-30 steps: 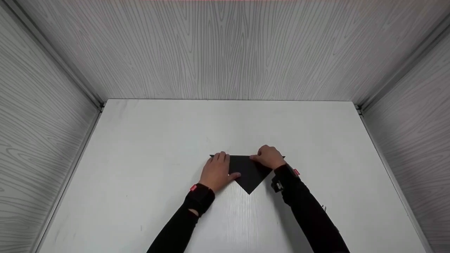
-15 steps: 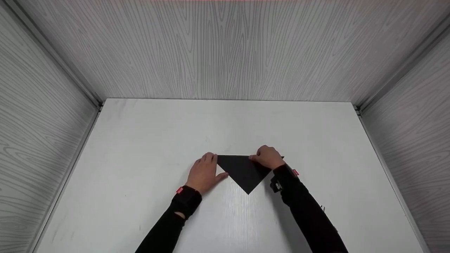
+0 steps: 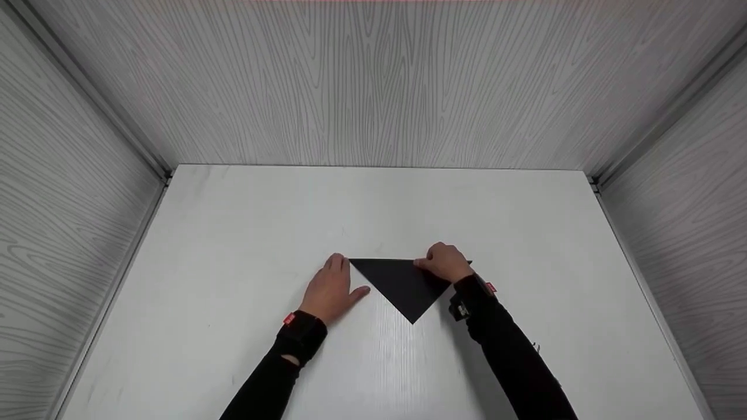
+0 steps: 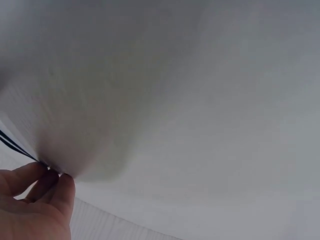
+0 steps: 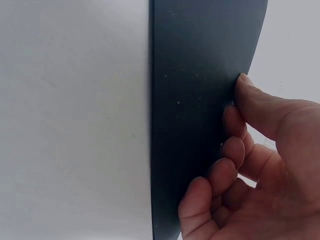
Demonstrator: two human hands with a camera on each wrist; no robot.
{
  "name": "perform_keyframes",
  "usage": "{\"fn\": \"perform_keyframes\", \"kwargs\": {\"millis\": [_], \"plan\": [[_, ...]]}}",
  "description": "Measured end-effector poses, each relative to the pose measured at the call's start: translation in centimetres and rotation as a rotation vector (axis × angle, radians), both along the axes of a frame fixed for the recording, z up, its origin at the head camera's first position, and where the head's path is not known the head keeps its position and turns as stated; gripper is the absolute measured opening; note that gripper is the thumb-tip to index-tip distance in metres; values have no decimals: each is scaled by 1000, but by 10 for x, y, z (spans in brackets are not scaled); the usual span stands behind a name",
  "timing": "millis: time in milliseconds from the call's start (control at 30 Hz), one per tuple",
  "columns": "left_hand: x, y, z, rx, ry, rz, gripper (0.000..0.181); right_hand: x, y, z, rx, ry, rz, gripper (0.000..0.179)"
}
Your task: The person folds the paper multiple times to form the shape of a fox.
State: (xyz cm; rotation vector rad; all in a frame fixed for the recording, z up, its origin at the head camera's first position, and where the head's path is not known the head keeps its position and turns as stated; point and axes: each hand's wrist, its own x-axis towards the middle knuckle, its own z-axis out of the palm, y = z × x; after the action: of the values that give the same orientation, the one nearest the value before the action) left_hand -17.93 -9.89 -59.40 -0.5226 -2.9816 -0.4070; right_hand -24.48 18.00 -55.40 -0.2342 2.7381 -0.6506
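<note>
A black sheet of paper point(image 3: 397, 283), folded into a triangle, lies with its long straight edge away from me and its point toward me. My left hand point(image 3: 330, 289) rests at its left corner, fingers straight and thumb spread out. In the left wrist view, the fingertips sit right at the end of the paper's two thin layers point(image 4: 15, 146). My right hand point(image 3: 446, 262) holds the long edge right of the middle, its fingers curled and thumb on the paper. It hides part of the right side; the right corner tip shows beyond it. The right wrist view shows the curled fingers against the black paper point(image 5: 195, 100).
The white tabletop point(image 3: 233, 221) stretches around the paper. Grey wood-grain panels enclose it at the back point(image 3: 373, 87), left point(image 3: 70, 233) and right point(image 3: 688, 204). Each wrist wears a black band with a red tag.
My left hand has slid left along the paper's long edge to its left corner, uncovering the left part of the triangle. My right hand and the paper have stayed in place.
</note>
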Motion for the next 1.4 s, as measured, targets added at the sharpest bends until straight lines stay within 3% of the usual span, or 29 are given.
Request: {"fn": "perform_keyframes", "kwargs": {"millis": [233, 400, 533, 800, 1000, 1400], "plan": [[-4, 8, 10, -28, -13, 23, 81, -1, 0, -1, -3, -5, -6, 40], [-5, 15, 13, -106, 18, 39, 82, -1, 1, -2, -6, 17, 2, 39], [-5, 29, 15, -142, 36, 2, 77, -2, 1, -2, 4, 20, 2, 39], [2, 57, 13, -84, -37, -104, 67, -1, -1, 0, 0, 7, -19, 38], [4, 58, 6, -42, -81, -100, 71, 3, -1, 0, -30, 24, -8, 38], [5, 57, 7, 32, -132, -88, 71, 4, 5, -6, -30, 64, 10, 39]]}}
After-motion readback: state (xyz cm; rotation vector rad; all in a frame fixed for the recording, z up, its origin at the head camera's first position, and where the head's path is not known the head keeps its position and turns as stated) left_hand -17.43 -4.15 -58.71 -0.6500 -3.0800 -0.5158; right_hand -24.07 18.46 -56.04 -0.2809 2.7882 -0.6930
